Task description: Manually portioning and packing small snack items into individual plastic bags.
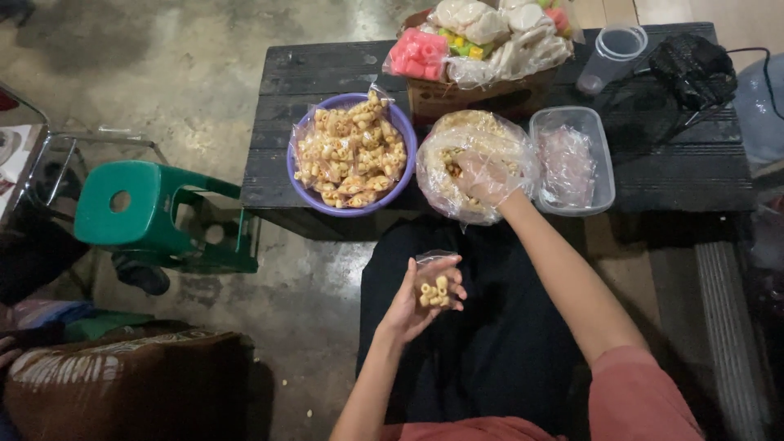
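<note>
Snack bag (pixel 476 166), the big clear one full of small ring-shaped crackers, sits on the dark wooden counter (pixel 327 73) w/ its mouth open toward the person, between the purple bowl (pixel 405 175) on its left and a clear plastic tub (pixel 603 175) on its right. Counter is the biggest item here; at its far edge stands a cardboard box (pixel 457 98) piled w/ more bagged snacks, pink, yellow and pale. Green plastic stool (pixel 135 212) stands on the concrete floor off to the left. Bowl is heaped w/ small filled packets of the same crackers; tub holds what look like empty clear bags, hard to tell. Right hand (pixel 482 181) is pushed inside the big bag, fingers curled among the crackers; whether it grips any I can't tell thru the plastic. Left hand (pixel 420 298) is over the lap, well apart from the counter, cupping a small clear pouch (pixel 434 287) w/ a few crackers at the bottom, fingers loosely closed round it. Risks, as I judge: pouch mouth looks slack, so crackers carried across the gap btwn counter and lap could miss and drop on the floor; big bag sits near the counter's front edge, so a tug on the plastic could tip it off.
</note>
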